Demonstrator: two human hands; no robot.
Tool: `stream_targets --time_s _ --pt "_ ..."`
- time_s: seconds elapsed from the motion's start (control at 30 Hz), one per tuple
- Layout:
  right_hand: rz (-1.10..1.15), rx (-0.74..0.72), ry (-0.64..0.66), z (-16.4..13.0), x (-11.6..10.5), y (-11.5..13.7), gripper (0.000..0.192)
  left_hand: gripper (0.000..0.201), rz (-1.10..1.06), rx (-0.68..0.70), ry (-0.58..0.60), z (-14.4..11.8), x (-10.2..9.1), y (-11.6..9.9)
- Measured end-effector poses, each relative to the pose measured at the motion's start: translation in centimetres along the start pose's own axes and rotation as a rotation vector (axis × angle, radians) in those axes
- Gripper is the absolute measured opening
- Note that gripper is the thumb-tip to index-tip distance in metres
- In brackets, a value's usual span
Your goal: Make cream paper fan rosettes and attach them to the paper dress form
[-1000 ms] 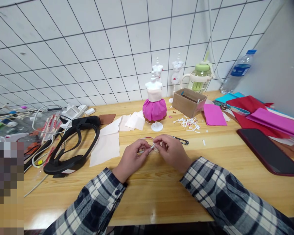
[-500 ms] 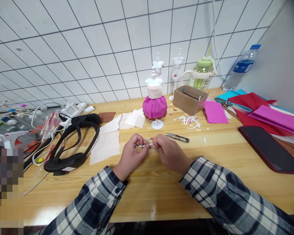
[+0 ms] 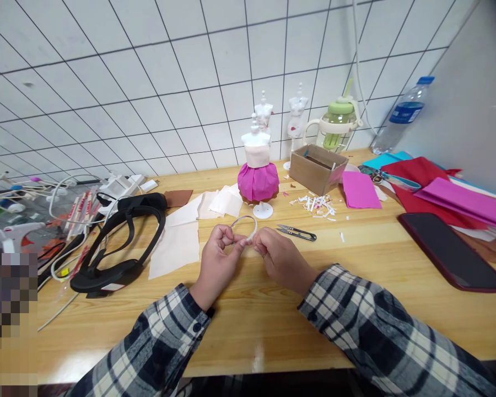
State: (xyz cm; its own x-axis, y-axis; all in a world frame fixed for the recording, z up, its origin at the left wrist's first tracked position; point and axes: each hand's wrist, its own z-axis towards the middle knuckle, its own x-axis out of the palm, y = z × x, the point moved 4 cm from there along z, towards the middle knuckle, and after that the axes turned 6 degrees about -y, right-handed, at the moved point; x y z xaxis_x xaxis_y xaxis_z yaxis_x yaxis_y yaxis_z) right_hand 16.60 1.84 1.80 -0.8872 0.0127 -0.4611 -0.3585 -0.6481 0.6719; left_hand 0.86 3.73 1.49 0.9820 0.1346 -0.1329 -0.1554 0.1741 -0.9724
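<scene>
A thin white ring (image 3: 255, 223), which looks like a narrow roll of tape, is held up over the table. My left hand (image 3: 223, 253) pinches its lower left side between thumb and fingers. At its lower right edge, my right hand (image 3: 279, 256) has its fingertips closed on it; they hide the exact spot. Just beyond my right hand lie small thread snips (image 3: 297, 232) with dark handles. Behind the ring stands a white mini dress form (image 3: 256, 140) wearing a pale top band and a puffed magenta skirt (image 3: 258, 183).
White paper scraps (image 3: 317, 206) lie before a cardboard box (image 3: 319, 172). Pale cloth pieces (image 3: 176, 248) and a black headset (image 3: 118, 275) are on the left. To the right are a phone (image 3: 452, 251), magenta cloth (image 3: 360, 190), red fabric and a bottle (image 3: 405, 113).
The white ring has been tipped up from nearly edge-on, so its round opening now shows. Both hands keep their pinch close together, and the view has shifted slightly.
</scene>
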Motion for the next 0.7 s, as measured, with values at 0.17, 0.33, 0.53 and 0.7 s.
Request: stream_targets --time_s 0.17,0.33,0.53,0.7 --pt "0.051 0.023 0.054 -0.4 0.1 0.5 0.024 0.038 0.065 -0.005 -0.223 3.2 -4.3 1.5" --pt "0.053 0.163 -0.002 -0.1 -0.4 -0.7 0.020 0.059 0.674 0.167 -0.042 4.4 -5.0 2.5" --pt "0.045 0.239 0.028 0.0 -0.5 -1.3 0.018 0.028 0.745 0.412 0.167 2.3 -2.2 0.7" --pt "0.074 0.243 0.050 -0.1 -0.3 -1.3 0.019 0.028 0.632 0.447 0.389 0.1 -0.1 -1.0"
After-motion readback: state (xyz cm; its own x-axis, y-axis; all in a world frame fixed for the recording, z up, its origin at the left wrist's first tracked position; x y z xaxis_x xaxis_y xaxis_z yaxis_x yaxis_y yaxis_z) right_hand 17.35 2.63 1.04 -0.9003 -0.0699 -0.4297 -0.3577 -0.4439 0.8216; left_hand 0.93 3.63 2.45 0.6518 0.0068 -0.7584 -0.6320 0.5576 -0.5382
